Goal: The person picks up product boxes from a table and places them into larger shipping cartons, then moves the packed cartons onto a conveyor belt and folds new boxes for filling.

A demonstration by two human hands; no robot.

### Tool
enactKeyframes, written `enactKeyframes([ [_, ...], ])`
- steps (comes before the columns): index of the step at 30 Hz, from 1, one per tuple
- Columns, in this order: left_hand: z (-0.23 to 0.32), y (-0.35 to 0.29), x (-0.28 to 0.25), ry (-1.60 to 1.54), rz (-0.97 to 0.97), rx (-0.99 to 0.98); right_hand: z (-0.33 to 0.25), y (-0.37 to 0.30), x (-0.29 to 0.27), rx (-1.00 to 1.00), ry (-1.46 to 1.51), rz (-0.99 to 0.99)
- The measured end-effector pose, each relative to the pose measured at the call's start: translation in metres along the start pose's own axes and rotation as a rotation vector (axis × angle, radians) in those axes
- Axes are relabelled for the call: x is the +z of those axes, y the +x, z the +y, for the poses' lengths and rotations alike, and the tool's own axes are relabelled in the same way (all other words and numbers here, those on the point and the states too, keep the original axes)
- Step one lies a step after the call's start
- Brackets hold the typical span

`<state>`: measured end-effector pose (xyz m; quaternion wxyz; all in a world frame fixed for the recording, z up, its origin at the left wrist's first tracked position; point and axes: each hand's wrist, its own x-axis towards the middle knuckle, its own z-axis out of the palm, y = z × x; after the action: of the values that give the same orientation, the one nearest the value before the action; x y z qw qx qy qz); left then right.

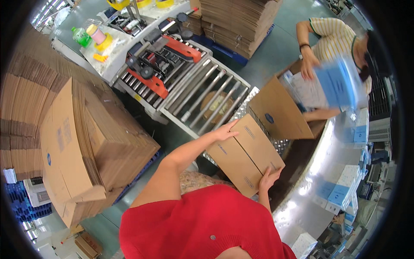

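In front of me is a brown cardboard box [246,156], its top flaps meeting along a centre seam. My left hand [226,131] grips its far left corner, fingers over the edge. At the opposite end, my right hand [269,178] clasps the near right corner. Just beyond stands an open carton [282,111] with one flap raised toward me. A co-worker's hand [308,64] rests on blurred blue-and-white packages [330,84] above that carton. The undersides of both my hands' grips are hidden.
A roller conveyor [207,95] with a red-railed carton sealing machine [166,64] runs beyond my left hand. Stacked flat cartons [99,142] stand at left, more flat cartons [237,23] at the back. A metal counter [312,190] with blue-and-white packages [343,190] curves along my right.
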<state>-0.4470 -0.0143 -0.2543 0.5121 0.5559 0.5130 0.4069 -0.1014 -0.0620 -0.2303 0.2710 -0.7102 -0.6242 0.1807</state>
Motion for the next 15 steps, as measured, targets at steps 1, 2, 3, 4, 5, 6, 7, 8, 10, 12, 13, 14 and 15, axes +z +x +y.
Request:
enactKeyframes([
  [1, 0.003, 0.009, -0.021, -0.008, -0.032, -0.040, -0.022, 0.001, 0.006, 0.044, 0.005, -0.020],
  [2, 0.005, 0.019, -0.044, -0.017, -0.062, -0.080, -0.047, 0.002, 0.019, 0.114, 0.003, -0.044],
  [3, 0.008, 0.031, -0.063, -0.031, -0.094, -0.114, -0.077, 0.005, 0.030, 0.181, -0.004, -0.063],
  [4, 0.003, 0.043, -0.088, 0.010, -0.093, -0.040, -0.098, 0.012, 0.040, 0.243, -0.018, -0.085],
  [5, -0.002, 0.054, -0.116, 0.061, -0.061, -0.022, -0.104, 0.024, 0.064, 0.105, -0.064, -0.044],
  [6, -0.004, 0.063, -0.145, 0.114, -0.029, -0.009, -0.123, 0.040, 0.079, 0.085, -0.045, -0.072],
  [7, 0.009, 0.069, -0.170, 0.086, -0.024, -0.059, -0.146, 0.058, 0.094, 0.080, -0.023, -0.095],
  [8, 0.023, 0.077, -0.194, 0.062, -0.022, -0.108, -0.167, 0.072, 0.110, 0.079, 0.003, -0.115],
  [10, 0.005, 0.092, -0.241, 0.262, 0.082, -0.035, -0.198, 0.099, 0.144, 0.017, -0.007, -0.124],
  [12, 0.001, 0.095, -0.284, 0.263, 0.139, -0.009, -0.234, 0.120, 0.174, -0.058, 0.009, -0.148],
  [13, 0.002, 0.094, -0.302, 0.214, 0.170, -0.022, -0.255, 0.126, 0.184, -0.028, -0.048, -0.184],
  [14, 0.004, 0.098, -0.319, 0.314, 0.194, 0.011, -0.266, 0.135, 0.201, -0.039, -0.039, -0.182],
  [15, 0.030, 0.100, -0.328, 0.545, 0.176, -0.044, -0.268, 0.141, 0.221, -0.029, -0.032, -0.171],
])
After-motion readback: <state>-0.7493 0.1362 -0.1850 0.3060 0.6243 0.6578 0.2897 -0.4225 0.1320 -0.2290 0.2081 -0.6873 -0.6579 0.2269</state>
